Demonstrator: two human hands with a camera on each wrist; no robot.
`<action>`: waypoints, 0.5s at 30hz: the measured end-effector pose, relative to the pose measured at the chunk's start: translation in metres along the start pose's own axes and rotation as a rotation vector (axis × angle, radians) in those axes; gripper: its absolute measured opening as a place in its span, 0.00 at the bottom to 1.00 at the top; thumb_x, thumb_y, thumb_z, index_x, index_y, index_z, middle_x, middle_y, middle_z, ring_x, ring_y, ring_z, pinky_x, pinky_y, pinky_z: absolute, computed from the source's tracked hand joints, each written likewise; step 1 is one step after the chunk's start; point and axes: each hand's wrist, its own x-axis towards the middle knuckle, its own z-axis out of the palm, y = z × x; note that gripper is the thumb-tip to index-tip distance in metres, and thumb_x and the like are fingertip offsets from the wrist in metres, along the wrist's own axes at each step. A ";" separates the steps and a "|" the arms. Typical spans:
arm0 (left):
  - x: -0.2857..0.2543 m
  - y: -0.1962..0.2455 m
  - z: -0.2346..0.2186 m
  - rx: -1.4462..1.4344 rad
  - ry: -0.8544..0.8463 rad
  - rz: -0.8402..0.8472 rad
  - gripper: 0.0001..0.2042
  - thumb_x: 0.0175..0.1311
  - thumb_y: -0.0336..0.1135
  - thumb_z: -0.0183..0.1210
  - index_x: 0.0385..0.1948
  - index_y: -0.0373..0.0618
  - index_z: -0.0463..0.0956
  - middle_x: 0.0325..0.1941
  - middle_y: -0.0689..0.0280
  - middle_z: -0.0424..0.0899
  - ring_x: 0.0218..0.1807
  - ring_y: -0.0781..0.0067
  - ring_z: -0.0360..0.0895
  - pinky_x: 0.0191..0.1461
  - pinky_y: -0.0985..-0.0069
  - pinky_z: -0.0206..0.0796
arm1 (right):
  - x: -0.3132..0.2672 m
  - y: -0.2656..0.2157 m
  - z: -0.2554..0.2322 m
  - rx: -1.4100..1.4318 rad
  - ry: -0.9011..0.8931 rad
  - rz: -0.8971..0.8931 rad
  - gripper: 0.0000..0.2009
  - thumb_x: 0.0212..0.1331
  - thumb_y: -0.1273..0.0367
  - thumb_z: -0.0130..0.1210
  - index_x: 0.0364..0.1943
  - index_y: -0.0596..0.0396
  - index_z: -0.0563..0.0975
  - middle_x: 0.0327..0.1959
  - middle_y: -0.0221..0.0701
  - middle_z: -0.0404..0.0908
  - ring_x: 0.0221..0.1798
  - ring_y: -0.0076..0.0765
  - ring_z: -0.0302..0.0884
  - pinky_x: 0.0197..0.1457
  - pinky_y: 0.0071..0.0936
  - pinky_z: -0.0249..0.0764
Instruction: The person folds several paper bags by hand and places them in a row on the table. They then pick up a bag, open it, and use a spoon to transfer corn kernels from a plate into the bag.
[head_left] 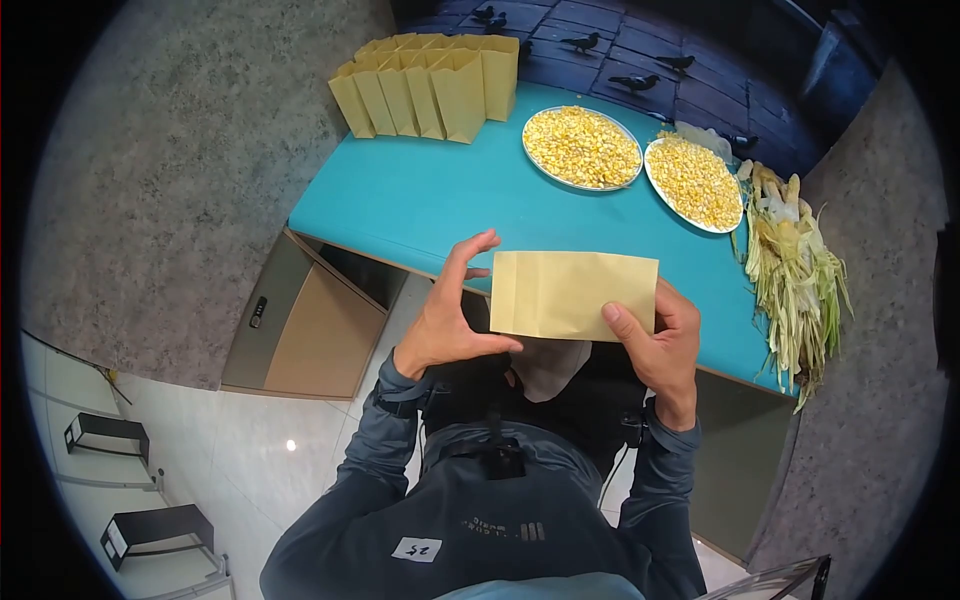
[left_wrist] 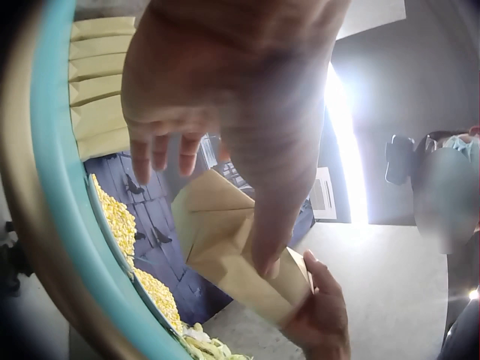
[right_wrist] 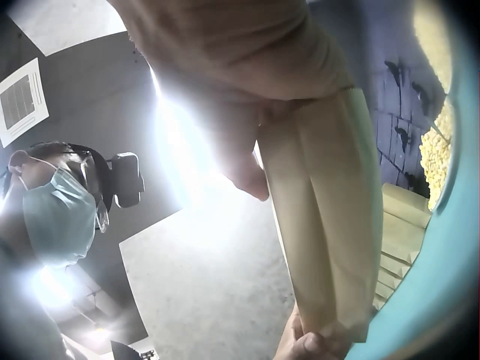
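Note:
A tan paper bag (head_left: 575, 295) lies sideways above the table's near edge. My right hand (head_left: 665, 345) grips its right end, thumb (head_left: 622, 322) across the upper face and the other fingers behind it. At the bag's left end my left hand (head_left: 447, 310) is spread, thumb below and fingers above. In the left wrist view that thumb (left_wrist: 268, 251) overlaps the paper bag (left_wrist: 240, 255), whose folded panels show. The right wrist view has the bag (right_wrist: 322, 210) stretching away from my right hand (right_wrist: 247, 82), with left fingertips (right_wrist: 307, 345) at its far end.
Several upright paper bags (head_left: 430, 90) stand at the back left of the turquoise table (head_left: 420, 195). Two plates of corn kernels, one central (head_left: 580, 148) and one farther right (head_left: 697, 185), sit at the back. Corn husks (head_left: 790, 270) hang over the right edge.

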 end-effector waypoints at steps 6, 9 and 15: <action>0.010 0.014 0.015 0.541 0.034 0.115 0.61 0.35 0.46 0.88 0.79 0.46 0.64 0.77 0.52 0.69 0.78 0.36 0.66 0.80 0.44 0.58 | 0.013 -0.012 0.015 -0.253 -0.118 -0.199 0.13 0.63 0.73 0.71 0.48 0.64 0.86 0.45 0.42 0.87 0.42 0.45 0.85 0.46 0.34 0.79; 0.012 0.008 0.025 0.609 0.105 0.137 0.58 0.39 0.48 0.86 0.78 0.45 0.65 0.75 0.53 0.71 0.78 0.37 0.66 0.79 0.43 0.56 | 0.018 -0.017 0.022 -0.341 -0.160 -0.295 0.11 0.60 0.73 0.71 0.44 0.62 0.86 0.42 0.42 0.84 0.42 0.52 0.82 0.47 0.40 0.78; 0.014 0.004 0.031 0.542 0.194 0.189 0.50 0.43 0.44 0.85 0.72 0.40 0.69 0.69 0.51 0.77 0.72 0.39 0.72 0.75 0.49 0.62 | 0.028 -0.016 0.024 -0.374 -0.243 -0.354 0.13 0.58 0.73 0.73 0.44 0.62 0.84 0.44 0.43 0.83 0.46 0.54 0.82 0.49 0.47 0.77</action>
